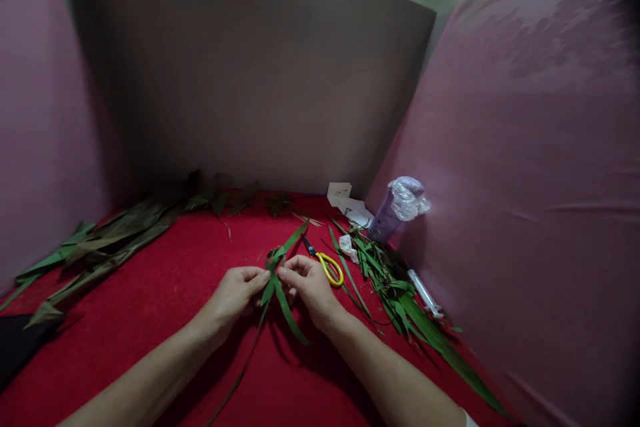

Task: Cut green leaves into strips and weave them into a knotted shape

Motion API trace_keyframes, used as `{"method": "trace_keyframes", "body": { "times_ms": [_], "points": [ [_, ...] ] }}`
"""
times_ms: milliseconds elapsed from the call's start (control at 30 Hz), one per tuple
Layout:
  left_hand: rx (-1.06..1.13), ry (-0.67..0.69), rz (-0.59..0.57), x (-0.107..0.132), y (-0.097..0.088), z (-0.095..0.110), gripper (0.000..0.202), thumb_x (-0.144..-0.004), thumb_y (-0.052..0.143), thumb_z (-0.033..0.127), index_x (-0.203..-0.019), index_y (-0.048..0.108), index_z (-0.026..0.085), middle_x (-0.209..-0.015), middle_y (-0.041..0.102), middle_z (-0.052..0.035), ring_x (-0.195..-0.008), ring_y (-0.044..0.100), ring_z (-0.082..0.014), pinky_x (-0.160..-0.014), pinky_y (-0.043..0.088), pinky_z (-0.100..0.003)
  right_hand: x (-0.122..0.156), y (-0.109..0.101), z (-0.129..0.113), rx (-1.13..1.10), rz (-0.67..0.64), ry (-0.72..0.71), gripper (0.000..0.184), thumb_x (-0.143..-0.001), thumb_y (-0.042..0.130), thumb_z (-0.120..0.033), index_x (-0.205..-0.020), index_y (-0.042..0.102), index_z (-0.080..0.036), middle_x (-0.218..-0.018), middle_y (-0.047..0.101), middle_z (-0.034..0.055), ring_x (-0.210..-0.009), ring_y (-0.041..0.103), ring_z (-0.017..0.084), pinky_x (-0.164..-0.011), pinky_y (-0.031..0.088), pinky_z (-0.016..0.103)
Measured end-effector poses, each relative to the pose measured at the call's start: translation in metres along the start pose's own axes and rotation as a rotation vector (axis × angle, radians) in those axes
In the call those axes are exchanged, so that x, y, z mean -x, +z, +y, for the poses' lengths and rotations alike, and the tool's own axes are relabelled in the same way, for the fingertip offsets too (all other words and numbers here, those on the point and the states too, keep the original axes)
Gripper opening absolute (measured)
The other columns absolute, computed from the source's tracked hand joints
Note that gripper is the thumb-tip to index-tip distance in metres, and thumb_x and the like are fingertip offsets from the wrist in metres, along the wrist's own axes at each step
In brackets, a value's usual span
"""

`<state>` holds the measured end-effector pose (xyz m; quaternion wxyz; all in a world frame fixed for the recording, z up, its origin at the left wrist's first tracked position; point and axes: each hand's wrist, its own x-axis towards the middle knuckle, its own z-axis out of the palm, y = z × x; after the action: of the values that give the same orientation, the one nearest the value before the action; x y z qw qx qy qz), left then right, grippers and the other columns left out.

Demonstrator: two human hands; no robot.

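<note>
Between my two hands is a folded figure of green leaf strips (273, 277), with loops at its top and loose ends hanging below. My left hand (241, 288) pinches its left side between thumb and forefinger. On the opposite side, my right hand (307, 282) pinches the strips, its other fingers curled behind. One strip end sticks up to the upper right, and a long thin strand trails down toward the front. Just beyond my right hand lie scissors (331, 269) with yellow handles and dark blades. The leaf's inner folds are partly hidden by my fingers.
A pile of green leaf pieces (385, 273) lies at right, beside a syringe (425, 293), crumpled tissue (349, 248) and a purple container (387, 217) with clear plastic. Long dry leaves (120, 237) lie at left. Paper cards (353, 209) and thin sticks (307, 219) lie on red cloth (150, 327).
</note>
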<state>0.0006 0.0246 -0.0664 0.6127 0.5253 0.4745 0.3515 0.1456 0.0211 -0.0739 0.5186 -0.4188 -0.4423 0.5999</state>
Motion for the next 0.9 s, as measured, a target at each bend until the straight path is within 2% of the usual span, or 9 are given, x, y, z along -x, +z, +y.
{"method": "trace_keyframes", "body": {
  "times_ms": [133,500,900],
  "points": [
    [0.013,0.001,0.000,0.0012,-0.0006,0.0020,0.041,-0.064,0.060,0.053,-0.054,0.052,0.014,-0.043,0.041,0.0061,-0.035,0.023,-0.0035,-0.039,0.010,-0.022,0.0002,-0.0002,-0.0013,0.005,0.001,-0.006,0.026,-0.061,0.070,-0.034,-0.064,0.051,-0.015,-0.050,0.056,-0.0041,-0.037,0.047,0.006,-0.034,0.037,0.015],
    [-0.013,-0.011,0.004,0.0006,0.0006,0.0004,0.042,-0.064,0.059,0.054,-0.060,0.058,0.012,-0.043,0.041,0.0057,-0.035,0.024,-0.0035,-0.039,0.010,-0.022,-0.0007,-0.0010,0.0013,0.009,-0.009,0.005,0.028,-0.062,0.069,-0.036,-0.065,0.051,-0.015,-0.051,0.057,-0.0035,-0.037,0.048,0.006,-0.034,0.038,0.016],
    [-0.068,-0.008,0.029,-0.0016,0.0012,-0.0033,0.044,-0.065,0.057,0.055,-0.063,0.061,0.011,-0.044,0.040,0.0058,-0.035,0.024,-0.0042,-0.038,0.011,-0.021,-0.0009,0.0015,0.0033,0.056,0.053,-0.022,0.022,-0.061,0.067,-0.031,-0.063,0.051,-0.016,-0.045,0.053,-0.0061,-0.033,0.045,0.006,-0.032,0.036,0.016]
  ]
}}
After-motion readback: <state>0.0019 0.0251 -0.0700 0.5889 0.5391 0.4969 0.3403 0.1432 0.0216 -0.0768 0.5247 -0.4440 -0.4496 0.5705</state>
